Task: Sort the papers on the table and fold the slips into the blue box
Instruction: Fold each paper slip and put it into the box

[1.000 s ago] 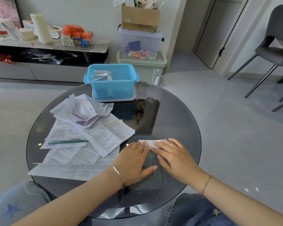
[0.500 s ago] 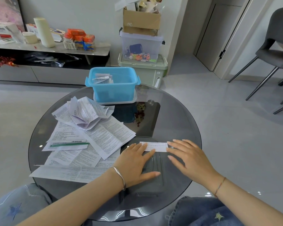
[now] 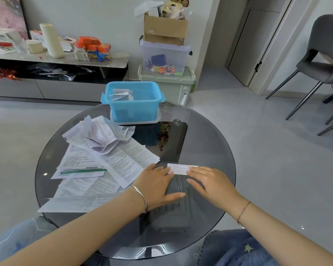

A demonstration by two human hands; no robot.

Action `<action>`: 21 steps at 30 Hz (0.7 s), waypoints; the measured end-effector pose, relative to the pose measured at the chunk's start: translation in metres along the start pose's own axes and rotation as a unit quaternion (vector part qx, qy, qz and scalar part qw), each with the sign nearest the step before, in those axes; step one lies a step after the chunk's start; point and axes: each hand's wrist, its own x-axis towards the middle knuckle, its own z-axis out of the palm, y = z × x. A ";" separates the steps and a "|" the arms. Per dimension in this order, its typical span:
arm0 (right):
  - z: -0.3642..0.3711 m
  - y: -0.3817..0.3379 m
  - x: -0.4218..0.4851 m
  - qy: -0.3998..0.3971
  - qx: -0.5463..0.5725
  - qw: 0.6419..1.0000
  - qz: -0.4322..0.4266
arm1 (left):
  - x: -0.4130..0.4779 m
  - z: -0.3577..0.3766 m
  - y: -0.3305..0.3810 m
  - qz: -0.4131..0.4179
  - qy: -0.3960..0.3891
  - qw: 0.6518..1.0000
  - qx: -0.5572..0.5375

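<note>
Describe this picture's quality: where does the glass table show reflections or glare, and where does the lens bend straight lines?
Head view: the glass table mirrors the blue box as a dark patch just before it, and white glare streaks its near rim; head view: the door frame at right leans, wide-angle distortion; head view: print on the papers is too soft to read.
</note>
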 end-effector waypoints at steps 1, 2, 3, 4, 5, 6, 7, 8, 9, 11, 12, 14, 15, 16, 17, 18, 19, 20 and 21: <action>0.002 0.000 0.003 0.008 -0.013 1.000 -0.011 | -0.001 0.001 -0.003 -0.002 0.001 1.000 0.001; 0.004 0.001 0.006 0.006 -0.027 0.999 -0.021 | -0.001 0.002 -0.005 -0.005 0.005 1.000 0.005; 0.006 0.003 0.009 0.008 -0.040 0.999 -0.034 | -0.002 0.003 -0.006 -0.005 0.011 1.000 0.013; 0.008 0.005 0.012 0.007 -0.045 0.998 -0.043 | -0.002 0.004 -0.007 -0.005 0.018 1.000 0.023; 0.011 0.007 0.014 0.006 -0.048 0.998 -0.051 | -0.002 0.004 -0.007 -0.004 0.024 0.999 0.031; 0.012 0.008 0.016 0.001 -0.059 0.997 -0.056 | -0.001 0.003 -0.007 -0.003 0.029 0.999 0.033; 0.015 0.008 0.018 0.002 -0.074 0.995 -0.062 | 0.000 0.002 -0.008 -0.005 0.030 0.999 0.031; 0.015 0.007 0.021 0.007 -0.090 0.994 -0.067 | 0.001 -0.002 -0.008 -0.013 0.028 0.999 0.017; 0.015 0.007 0.023 0.014 -0.101 0.992 -0.074 | 0.002 -0.005 -0.009 -0.023 0.028 0.999 -0.009; 0.011 0.004 0.028 0.006 -0.109 0.991 -0.073 | 0.002 -0.013 -0.011 -0.056 0.040 0.994 -0.084; 0.009 0.003 0.029 0.000 -0.103 0.993 -0.065 | 0.002 -0.017 -0.013 -0.074 0.051 0.987 -0.133; 0.002 0.001 0.031 -0.010 -0.010 0.999 0.030 | 0.004 -0.021 -0.019 -0.105 0.087 0.962 -0.235; -0.004 0.000 0.032 -0.018 0.089 0.990 0.107 | 0.004 -0.024 -0.021 -0.117 0.107 0.949 -0.274; -0.010 -0.003 0.033 -0.031 0.230 0.954 0.190 | 0.005 -0.025 -0.023 -0.126 0.123 0.935 -0.308; -0.016 -0.007 0.035 -0.030 0.368 0.893 0.256 | 0.006 -0.025 -0.025 -0.131 0.140 0.920 -0.341; -0.022 -0.011 0.037 -0.015 0.464 0.834 0.298 | 0.007 -0.025 -0.026 -0.130 0.152 0.905 -0.375; -0.028 -0.015 0.039 0.002 0.524 0.789 0.321 | 0.008 -0.023 -0.026 -0.126 0.156 0.890 -0.410; -0.032 -0.019 0.041 0.014 0.565 0.757 0.329 | 0.008 -0.023 -0.025 -0.118 0.158 0.876 -0.440; -0.037 -0.023 0.043 0.022 0.592 0.736 0.330 | 0.008 -0.021 -0.023 -0.108 0.165 0.869 -0.455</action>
